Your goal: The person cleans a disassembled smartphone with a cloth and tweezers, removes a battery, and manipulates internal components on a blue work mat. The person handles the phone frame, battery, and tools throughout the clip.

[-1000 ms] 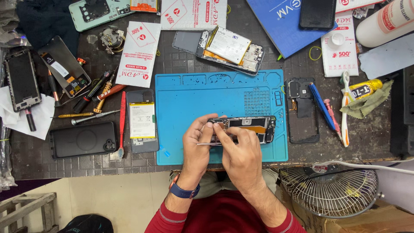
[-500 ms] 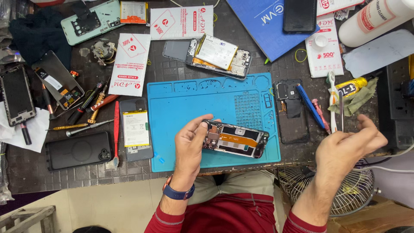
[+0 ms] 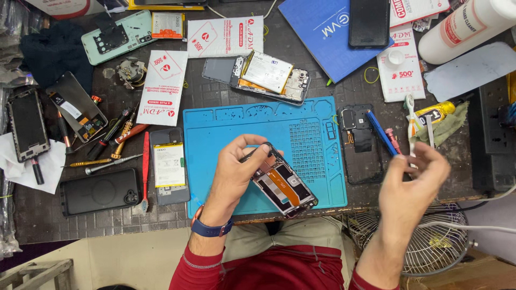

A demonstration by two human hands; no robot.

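My left hand grips the top end of an opened phone frame with an orange flex cable, held tilted over the blue work mat, near its front edge. My right hand is raised to the right of the mat. Its fingertips are pinched on the lower end of a white brush, which lies beside a blue pen and a yellow tube. The hand is slightly blurred.
Behind the mat lies another opened phone with its battery showing. Left of the mat are a phone with a battery, a black phone back, and screwdrivers. A black frame lies right; a wire fan below.
My right hand let go of the phone frame and swung right to the brush. My left hand alone now holds the frame, turned to a diagonal.
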